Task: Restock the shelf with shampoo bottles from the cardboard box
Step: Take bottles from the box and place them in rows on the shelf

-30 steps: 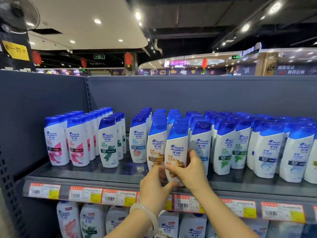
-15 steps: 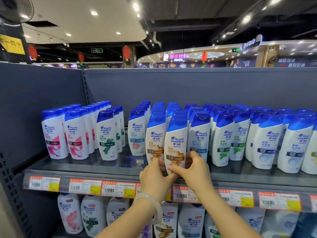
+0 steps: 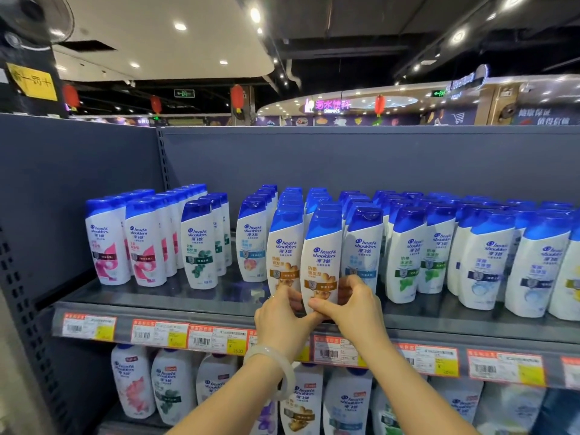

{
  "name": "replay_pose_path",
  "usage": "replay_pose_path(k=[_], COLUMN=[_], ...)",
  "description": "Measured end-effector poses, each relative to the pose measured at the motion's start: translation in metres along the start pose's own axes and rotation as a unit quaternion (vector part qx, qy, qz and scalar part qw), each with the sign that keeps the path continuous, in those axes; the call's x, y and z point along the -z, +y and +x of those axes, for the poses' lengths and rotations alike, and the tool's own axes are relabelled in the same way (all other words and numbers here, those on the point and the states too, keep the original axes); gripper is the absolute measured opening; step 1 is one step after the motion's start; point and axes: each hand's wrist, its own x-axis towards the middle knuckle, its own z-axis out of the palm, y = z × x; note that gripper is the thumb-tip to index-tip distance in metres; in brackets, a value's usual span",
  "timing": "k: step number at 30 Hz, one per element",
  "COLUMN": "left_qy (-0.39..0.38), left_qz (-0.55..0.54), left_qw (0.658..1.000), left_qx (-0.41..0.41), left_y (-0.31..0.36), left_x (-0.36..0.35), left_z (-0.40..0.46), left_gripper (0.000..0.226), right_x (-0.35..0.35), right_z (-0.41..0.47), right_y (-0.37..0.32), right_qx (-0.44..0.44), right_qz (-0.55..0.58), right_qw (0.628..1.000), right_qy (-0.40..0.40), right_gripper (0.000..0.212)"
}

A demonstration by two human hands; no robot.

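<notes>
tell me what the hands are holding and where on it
Both hands hold the front white shampoo bottle with blue cap and gold label at its base: left hand on its left lower edge, right hand on its right.

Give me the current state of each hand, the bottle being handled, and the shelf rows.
Left hand: pinching the base of the front brown-label bottle.
Right hand: gripping the same bottle's lower right side.
White brown-label shampoo bottle with blue cap: upright at the shelf front, cap closed.
Grey metal shelf: stocked, bare strip along the front.
Pink-label white bottles: upright, in rows.
</notes>
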Motion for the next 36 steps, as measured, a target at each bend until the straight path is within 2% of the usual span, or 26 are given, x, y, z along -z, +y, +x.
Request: replay_pose_path(k=[4,8,10,15,19,23,26,36], left_qy=[-0.003,0.061,0.09,0.126,0.1,0.08,0.074,0.078], left_qz=[-0.023,-0.038,-0.043,0.017,0.099,0.134,0.157,0.09], left_qw=[0.999,0.994,0.991,0.991,0.988,0.97,0.953,0.911], left_qx=[-0.036,-0.088,-0.087,-0.041,0.069,0.187,0.247,0.394], left_y=[-0.005,-0.013,-0.016,-0.051,-0.113,-0.177,-0.213,-0.333], left_x=[0.005,0.021,0.034,0.069,0.108,0.149,0.181,0.286], left_z=[-0.004,-0.02,-0.031,-0.059,-0.094,-0.137,-0.165,-0.244], left_gripper=[0.036,0.041,0.042,0.048,0.063,0.067,0.067,0.064], right_x=[0.004,0.01,0.009,-0.035,-0.099,-0.157,-0.194,-0.338], right_z=[-0.006,-0.025,-0.034,-0.055,-0.086,-0.129,-0.158,-0.256], right_y=[0.0,-0.011,-0.023,-0.04,-0.022,-0.005,-0.003,-0.013], right_qx=[-0.003,0.096,0.147,0.203,0.155,0.097,0.08,0.016], right_qz=[0.059,0.058,0.059,0.028,0.016,0.004,0.002,-0.054], right_qw=[0.998,0.986,0.981,0.977,0.967,0.944,0.926,0.861], right_qy=[0.026,0.121,0.108,-0.059,-0.202,-0.314,-0.369,-0.506], right_gripper=[0.057,0.036,0.026,0.022,0.033,0.038,0.039,0.042])
